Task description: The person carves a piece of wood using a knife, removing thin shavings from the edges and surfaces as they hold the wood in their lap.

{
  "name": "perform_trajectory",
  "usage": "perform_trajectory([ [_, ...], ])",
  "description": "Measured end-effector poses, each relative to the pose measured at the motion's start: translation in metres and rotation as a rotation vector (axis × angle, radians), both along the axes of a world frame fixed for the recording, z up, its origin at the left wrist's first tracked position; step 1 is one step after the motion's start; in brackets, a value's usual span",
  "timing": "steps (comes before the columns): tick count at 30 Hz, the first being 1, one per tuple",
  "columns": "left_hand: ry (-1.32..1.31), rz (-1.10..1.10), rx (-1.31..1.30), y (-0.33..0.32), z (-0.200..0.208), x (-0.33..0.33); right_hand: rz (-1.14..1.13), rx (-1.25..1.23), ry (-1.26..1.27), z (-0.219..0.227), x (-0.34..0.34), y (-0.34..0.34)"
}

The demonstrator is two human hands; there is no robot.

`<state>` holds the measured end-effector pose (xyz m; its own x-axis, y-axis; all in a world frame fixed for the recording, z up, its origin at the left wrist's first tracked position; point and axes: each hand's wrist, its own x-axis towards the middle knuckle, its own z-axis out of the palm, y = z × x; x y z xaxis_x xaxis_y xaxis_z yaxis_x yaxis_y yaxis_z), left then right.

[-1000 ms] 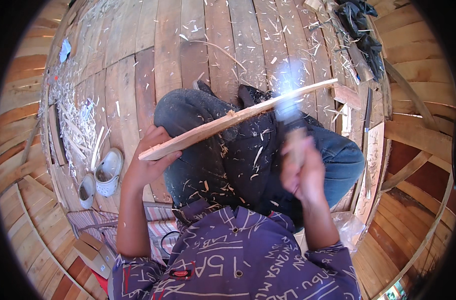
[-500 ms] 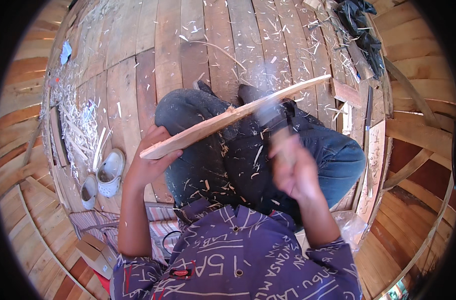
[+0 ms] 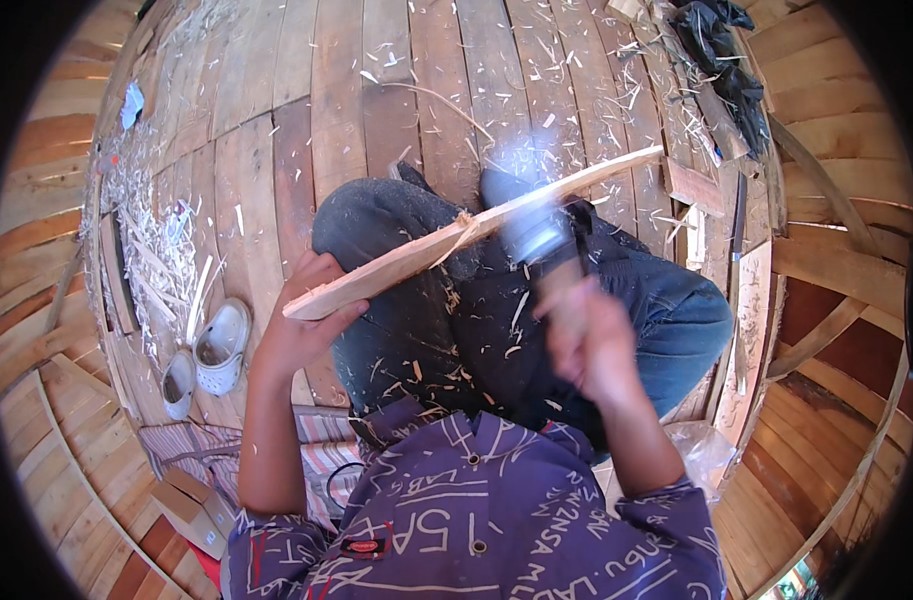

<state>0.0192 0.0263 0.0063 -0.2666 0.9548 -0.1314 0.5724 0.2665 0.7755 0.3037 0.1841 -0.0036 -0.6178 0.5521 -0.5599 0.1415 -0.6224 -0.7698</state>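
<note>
My left hand (image 3: 323,300) grips the near left end of a long pale wooden strip (image 3: 406,262), thumb on its lower side. The strip slants up to the right across my legs, and a curl of split wood (image 3: 464,230) stands out at its middle. In my right hand (image 3: 588,335) is the wooden handle of a bladed tool (image 3: 536,225). Its metal head is smeared by motion at the strip's right half, so its exact kind and whether it touches the wood cannot be told.
Wood shavings litter the plank floor (image 3: 336,130), heaped at the left. Pale clogs (image 3: 219,345) stand left of me, near a cardboard box (image 3: 191,510) and a striped cloth (image 3: 306,440). Black plastic (image 3: 716,50) lies at the far right, with a wood block (image 3: 694,187) nearer.
The tool's blurred metal head shows more below the strip, and my right hand has shifted slightly. The curl at the strip's middle hangs out more. My left hand keeps its grip.
</note>
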Motion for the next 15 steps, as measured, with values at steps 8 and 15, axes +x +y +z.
perform_trajectory([
  [8, 0.014, -0.007, -0.005, -0.004, -0.003, 0.000, 0.155, -0.273, 0.007, 0.005, -0.005, -0.019],
  [15, -0.018, -0.009, 0.034, -0.001, -0.005, -0.001, 0.034, -0.185, 0.045, 0.005, -0.007, -0.015],
])
